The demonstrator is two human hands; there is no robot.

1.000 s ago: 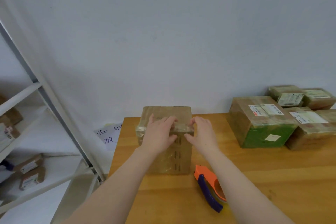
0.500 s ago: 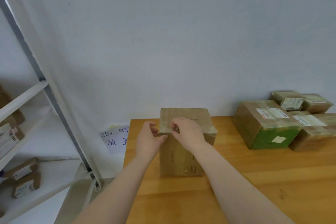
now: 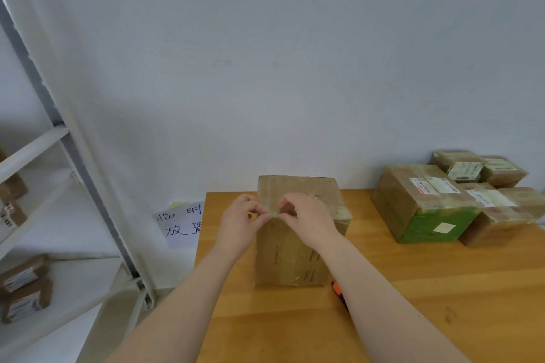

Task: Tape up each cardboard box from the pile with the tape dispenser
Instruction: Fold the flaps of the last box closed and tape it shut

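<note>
A brown cardboard box stands upright on the wooden table, with clear tape across its top front edge. My left hand and my right hand meet at that edge near the box's left corner, fingertips curled and pinching the tape there. Only an orange and dark sliver of the tape dispenser shows beside the box's lower right corner, the rest hidden behind my right forearm.
A pile of taped boxes with labels, one with a green side, sits at the table's back right. A white metal shelf rack holding small parcels stands at the left. A paper sign hangs on the wall beside the table.
The view has tilted up, hiding most of the dispenser. My hands went from pressing flat on the box top to pinching the tape at its front left edge.
</note>
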